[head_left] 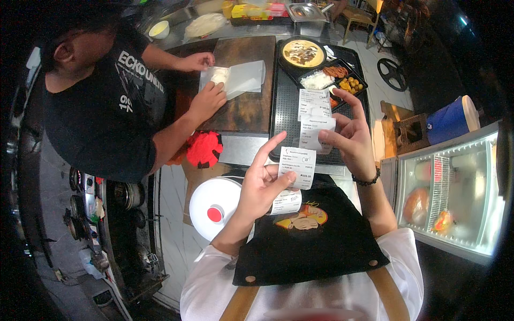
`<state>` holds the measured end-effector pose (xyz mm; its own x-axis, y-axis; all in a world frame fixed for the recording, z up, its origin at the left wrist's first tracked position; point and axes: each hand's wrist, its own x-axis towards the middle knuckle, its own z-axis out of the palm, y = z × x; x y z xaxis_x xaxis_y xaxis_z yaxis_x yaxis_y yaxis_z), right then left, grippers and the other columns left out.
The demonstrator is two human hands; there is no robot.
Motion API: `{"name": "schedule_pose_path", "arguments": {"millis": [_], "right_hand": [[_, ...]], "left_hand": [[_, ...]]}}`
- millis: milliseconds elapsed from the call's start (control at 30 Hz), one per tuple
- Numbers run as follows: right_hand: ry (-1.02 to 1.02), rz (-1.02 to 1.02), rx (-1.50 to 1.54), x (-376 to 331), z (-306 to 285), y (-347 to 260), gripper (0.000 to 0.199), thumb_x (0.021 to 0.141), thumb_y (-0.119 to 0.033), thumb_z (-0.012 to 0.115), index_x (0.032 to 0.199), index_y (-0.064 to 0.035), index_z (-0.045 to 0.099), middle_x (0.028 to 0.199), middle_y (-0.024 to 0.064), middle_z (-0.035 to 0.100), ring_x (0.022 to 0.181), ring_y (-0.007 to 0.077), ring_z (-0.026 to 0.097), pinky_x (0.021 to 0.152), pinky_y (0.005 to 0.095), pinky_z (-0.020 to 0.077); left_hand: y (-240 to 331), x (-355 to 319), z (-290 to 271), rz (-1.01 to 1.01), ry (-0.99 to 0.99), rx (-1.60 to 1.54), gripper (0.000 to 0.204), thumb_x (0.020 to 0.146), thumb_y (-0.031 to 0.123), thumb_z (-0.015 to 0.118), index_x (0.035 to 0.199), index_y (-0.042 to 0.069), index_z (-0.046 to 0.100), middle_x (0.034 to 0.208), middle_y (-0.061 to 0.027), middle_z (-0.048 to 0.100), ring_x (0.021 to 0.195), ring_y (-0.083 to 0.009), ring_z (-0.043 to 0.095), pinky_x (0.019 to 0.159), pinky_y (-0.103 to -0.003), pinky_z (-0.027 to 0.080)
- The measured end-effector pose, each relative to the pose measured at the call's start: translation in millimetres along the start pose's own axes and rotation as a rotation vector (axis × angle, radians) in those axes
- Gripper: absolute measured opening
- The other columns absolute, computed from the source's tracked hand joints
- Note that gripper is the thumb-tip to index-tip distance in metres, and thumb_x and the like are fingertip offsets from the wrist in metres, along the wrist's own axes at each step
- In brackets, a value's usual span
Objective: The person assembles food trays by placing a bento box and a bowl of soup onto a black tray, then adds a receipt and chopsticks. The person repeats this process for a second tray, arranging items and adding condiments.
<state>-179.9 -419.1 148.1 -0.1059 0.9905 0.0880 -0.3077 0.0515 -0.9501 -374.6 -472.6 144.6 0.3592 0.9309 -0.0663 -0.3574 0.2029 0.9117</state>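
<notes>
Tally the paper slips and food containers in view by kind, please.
White printed paper slips: 4, two in the left hand at and, one in the right hand at, one on the black tray at
Round black bowl of sauced food: 1
Black compartment meal box: 1
Total: 6

A white paper slip (297, 167) is hanging between the left hand's fingers; another (318, 131) is sitting in the right hand. A third (also white) (314, 103) is lying on the black tray (284, 107).
</notes>
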Motion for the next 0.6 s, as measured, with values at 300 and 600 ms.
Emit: {"name": "schedule_pose_path", "arguments": {"millis": [300,600], "right_hand": [[0.059,-0.057,-0.006,3,-7,-1,0.069,0.072,0.005,0.065,0.129,-0.0087,0.028,0.098,0.0145,0.06,0.086,0.0157,0.059,0.07,0.0245,0.048],[0.116,-0.064,0.046,7,-15,0,0.067,0.072,0.007,0.064,0.128,-0.0076,0.03,0.107,0.0181,0.055,0.095,0.0197,0.058,0.078,0.0284,0.0485]], "left_hand": [[-16,12,-13,-0.124,-0.191,-0.464,0.081,0.073,-0.005,0.057,0.138,0.007,0.011,0.123,-0.027,0.043,0.108,-0.0392,0.05,0.086,-0.054,0.045],[-7,13,-8,-0.235,-0.226,-0.724,0.083,0.071,-0.007,0.048,0.14,0.01,0.006,0.122,-0.031,0.041,0.115,-0.0423,0.044,0.094,-0.047,0.042]]}}
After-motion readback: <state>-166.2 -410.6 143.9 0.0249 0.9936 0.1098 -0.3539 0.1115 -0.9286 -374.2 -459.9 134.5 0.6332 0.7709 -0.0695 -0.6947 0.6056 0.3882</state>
